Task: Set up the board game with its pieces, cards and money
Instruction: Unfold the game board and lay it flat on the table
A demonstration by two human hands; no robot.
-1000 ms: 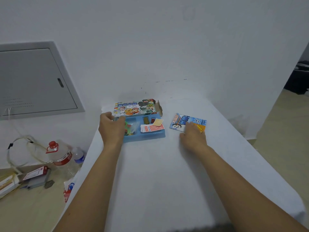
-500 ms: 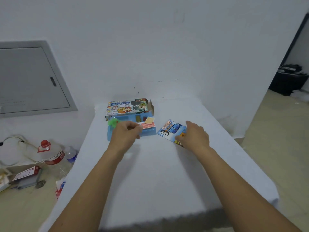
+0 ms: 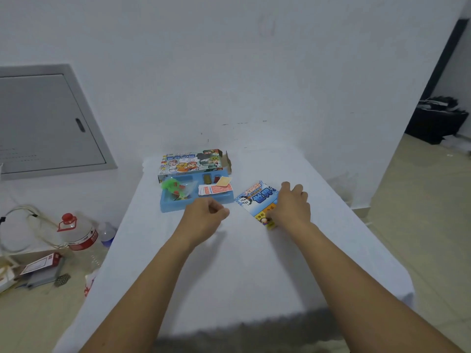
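A folded blue game board (image 3: 256, 197) lies on the white table (image 3: 242, 263), right of a blue plastic tray (image 3: 178, 206). My right hand (image 3: 290, 206) rests on the board's right part, thumb at its near corner. My left hand (image 3: 205, 217) hovers just in front of the tray, fingers curled, holding nothing that I can see. The tray holds a bag of green pieces (image 3: 175, 188), a stack of red-backed cards (image 3: 215, 190), a yellow card (image 3: 223, 181) and small dark pieces (image 3: 207, 178). The colourful game box (image 3: 191, 163) stands behind the tray.
Left of the table, on the floor, stand a large bottle with a red cap (image 3: 76, 231), a smaller bottle (image 3: 107, 234), cables and packets. A grey wall hatch (image 3: 46, 121) is at the left. The table's right edge drops to tan floor (image 3: 420, 225).
My left hand has left the tray's left side and come to the tray's front edge. My right hand has dragged the folded board nearer and turned it slightly.
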